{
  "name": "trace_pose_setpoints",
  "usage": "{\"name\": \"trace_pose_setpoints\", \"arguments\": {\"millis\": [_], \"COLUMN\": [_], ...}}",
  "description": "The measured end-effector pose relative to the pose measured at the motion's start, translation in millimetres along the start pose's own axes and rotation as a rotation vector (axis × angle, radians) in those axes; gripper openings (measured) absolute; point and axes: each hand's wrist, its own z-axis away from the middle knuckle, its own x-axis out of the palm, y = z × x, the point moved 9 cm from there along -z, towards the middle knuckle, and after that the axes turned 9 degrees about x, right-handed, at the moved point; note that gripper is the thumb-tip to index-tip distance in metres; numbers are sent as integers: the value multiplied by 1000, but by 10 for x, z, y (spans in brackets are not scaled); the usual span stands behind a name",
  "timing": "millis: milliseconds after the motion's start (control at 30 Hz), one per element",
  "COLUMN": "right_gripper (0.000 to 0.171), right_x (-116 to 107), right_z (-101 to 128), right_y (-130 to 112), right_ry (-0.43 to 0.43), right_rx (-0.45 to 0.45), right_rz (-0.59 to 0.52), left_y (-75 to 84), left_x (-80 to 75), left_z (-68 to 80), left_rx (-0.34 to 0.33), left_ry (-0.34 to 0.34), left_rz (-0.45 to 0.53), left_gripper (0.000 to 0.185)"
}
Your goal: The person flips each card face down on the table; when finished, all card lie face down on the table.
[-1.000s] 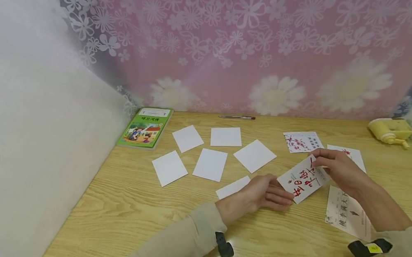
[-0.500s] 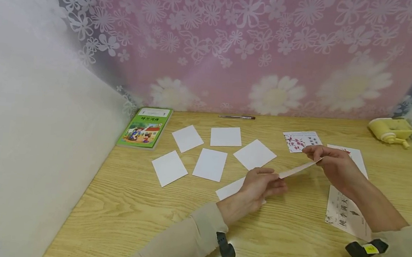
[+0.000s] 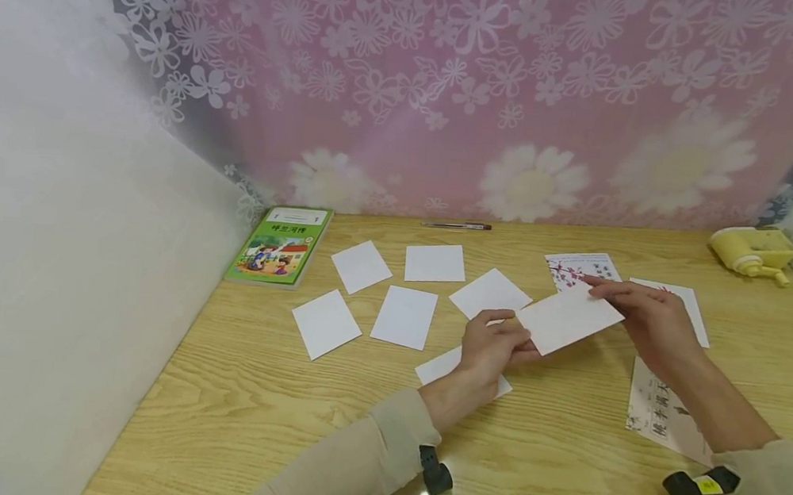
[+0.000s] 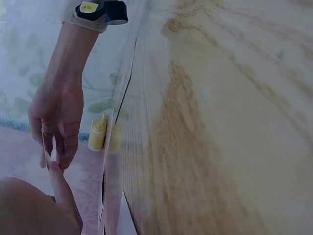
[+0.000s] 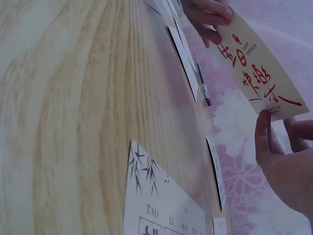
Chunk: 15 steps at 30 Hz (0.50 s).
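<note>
both hands raised, left hand (image 3: 495, 345) and right hand (image 3: 644, 311) pinching.

- Near edge of table (image 3: 293, 429): bare, open passage.
- White cards (image 3: 404, 316) crowd the centre; printed cards (image 3: 668, 409) right.
- Book (image 3: 280, 244), pen (image 3: 456, 224), yellow gadget (image 3: 753, 250), possibly a sharpener, line the back.

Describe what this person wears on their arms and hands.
Both arms are in long beige sleeves that end at the wrists. The left hand and right hand are bare: no gloves or rings show. A small black device is strapped under each wrist; the right one bears a yellow label.
</note>
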Motion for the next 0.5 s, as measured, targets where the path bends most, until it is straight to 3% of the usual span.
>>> {"name": "trace_pose_setpoints", "arguments": {"millis": [100, 233, 367, 500], "right_gripper": [27, 36, 51, 58], "right_x": [-80, -177, -218, -240], "right_z": [8, 14, 14, 34], "right_y": [79, 208, 282, 316], "right_ry": [124, 234, 226, 198], "right_rx": [84, 224, 295, 356], "right_rz": [174, 475, 590, 702], "left_y": [54, 113, 132, 97], "left_x": [-21, -45, -28, -1], "left_z": [-34, -96, -117, -94], "left_rx": [48, 99, 104, 38], "left_ry": [14, 31, 3, -39], "left_rz": [-81, -172, -195, -216], "left_gripper": [36, 31, 24, 17]}}
